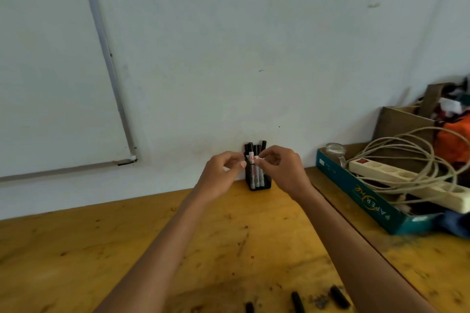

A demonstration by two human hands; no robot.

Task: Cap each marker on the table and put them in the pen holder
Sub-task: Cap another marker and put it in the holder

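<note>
A black mesh pen holder [259, 180] stands against the wall at the back of the wooden table [101, 249]; several capped black-and-white markers [256, 173] stand in it. My left hand [223, 173] and my right hand [279, 168] are raised right in front of the holder's top. Both pinch one white marker [252, 159] with a black cap, held upright over the holder. Three black pieces lie at the table's near edge: one [339, 297], one [298, 302] and one [249, 307]; whether they are caps or markers is unclear.
A teal cardboard lid [356, 193] at the right holds a cream power strip [407, 180] with coiled cable and a glass jar [335, 151]. A brown box [404, 124] with clutter stands behind. A whiteboard [50, 71] hangs on the left wall.
</note>
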